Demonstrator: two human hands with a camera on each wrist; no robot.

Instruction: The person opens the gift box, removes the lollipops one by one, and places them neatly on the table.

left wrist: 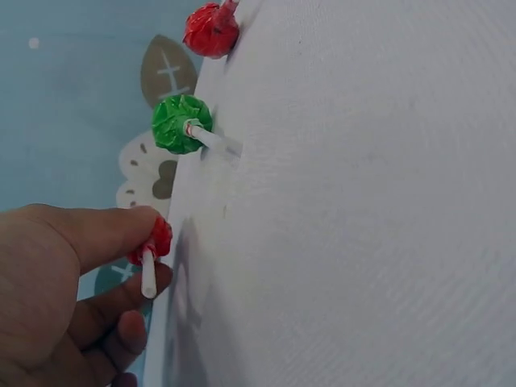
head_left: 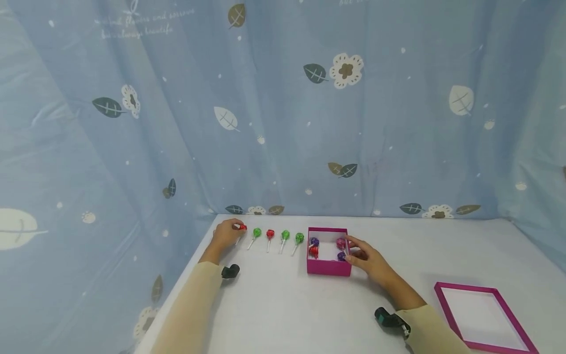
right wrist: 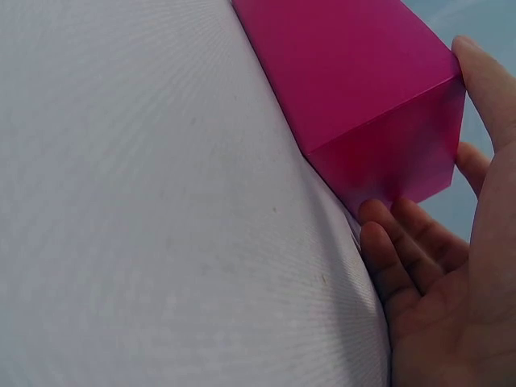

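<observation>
At the left end of a row of lollipops, my left hand [head_left: 226, 235] pinches a red lollipop [left wrist: 162, 237] between thumb and fingers, its white stick pointing toward the camera in the left wrist view. Beside it lie a green lollipop [head_left: 257, 232], a red one [head_left: 270, 234] and two more green ones [head_left: 285, 235]. My right hand [head_left: 370, 261] touches the right side of a magenta box [head_left: 329, 268], thumb and a finger at its upper edge, the other fingers against its side. Inside the open box are purple lollipops [head_left: 314, 241], a red one [head_left: 313, 251] and a pink one [head_left: 341, 243].
A magenta-rimmed lid [head_left: 468, 286] with a white inside lies at the right of the white table [head_left: 283, 305]. A blue curtain [head_left: 283, 123] with leaves and flowers hangs behind the table and along its left side.
</observation>
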